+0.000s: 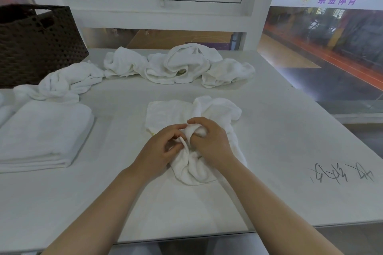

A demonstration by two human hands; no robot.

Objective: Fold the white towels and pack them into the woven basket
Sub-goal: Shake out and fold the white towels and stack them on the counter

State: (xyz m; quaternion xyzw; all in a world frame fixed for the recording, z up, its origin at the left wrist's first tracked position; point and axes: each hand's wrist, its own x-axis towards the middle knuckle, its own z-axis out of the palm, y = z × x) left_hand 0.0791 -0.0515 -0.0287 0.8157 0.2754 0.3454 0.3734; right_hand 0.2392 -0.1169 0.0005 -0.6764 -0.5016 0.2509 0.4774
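A crumpled white towel (215,109) lies in the middle of the white table (290,130), partly bunched up. My left hand (159,149) pinches its edge from the left. My right hand (209,141) grips a bunched fold of the same towel. A stack of folded white towels (43,132) rests at the left. Several unfolded white towels (178,66) are heaped along the far side of the table. The dark woven basket (35,41) stands at the far left corner; its inside is hidden.
Scribbled black marks (342,174) are on the table at the right. A window frame (159,2) and a glass wall rise behind the table. The table's front edge runs just below my forearms.
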